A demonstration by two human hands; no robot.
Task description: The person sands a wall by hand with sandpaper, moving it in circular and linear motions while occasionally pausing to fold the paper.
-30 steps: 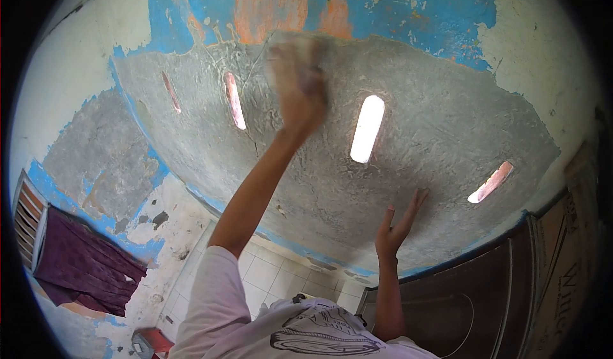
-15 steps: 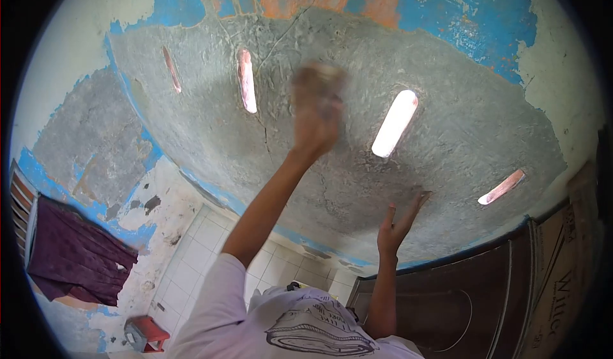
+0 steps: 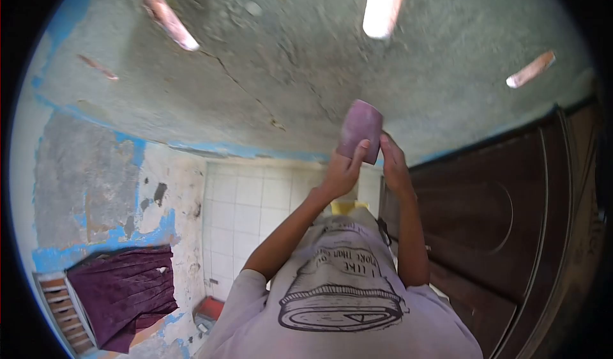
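A curved mauve piece of sandpaper (image 3: 361,128) is held up in front of my chest, its broad face towards me. My left hand (image 3: 343,172) grips its lower left part, with the thumb laid across the front. At the lower right edge, my right hand (image 3: 396,167) has its fingers closed against the sheet; its fingertips are partly hidden. Beyond the sandpaper rises the rough grey wall (image 3: 255,84), scraped of paint and marked by a crack. Both hands are apart from the wall.
Bright slots (image 3: 386,7) pierce the wall above. A dark wooden door (image 3: 466,199) stands at right. On the left are a purple curtain (image 3: 128,295) and a patchy blue-edged side wall (image 3: 89,180). Pale floor tiles (image 3: 236,218) and a red stool (image 3: 209,309) show below.
My left hand has come down from the wall with the sandpaper. My right hand has left the wall and met it at the sheet. The view has tilted downwards.
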